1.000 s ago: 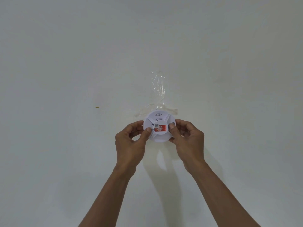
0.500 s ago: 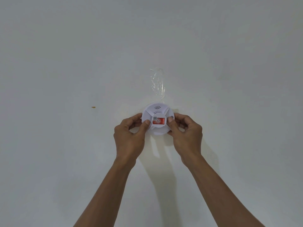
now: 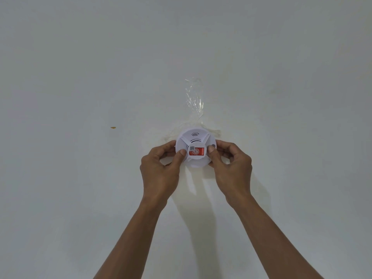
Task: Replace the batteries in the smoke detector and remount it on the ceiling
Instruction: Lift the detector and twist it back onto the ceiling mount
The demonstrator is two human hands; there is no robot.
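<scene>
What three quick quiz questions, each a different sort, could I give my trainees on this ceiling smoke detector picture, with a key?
1. True or false: only one hand grips the smoke detector.
2. The sticker on its face is: A red, B green, C blue?
3. Fill in: crinkled clear ____ sticks to the ceiling above it.

Key: 1 false, the left hand and the right hand both grip it; 2 A; 3 tape.

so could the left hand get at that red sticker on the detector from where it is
Probably yes: the left hand already grips the smoke detector, its thumb right beside the red sticker, with nothing covering it.
</scene>
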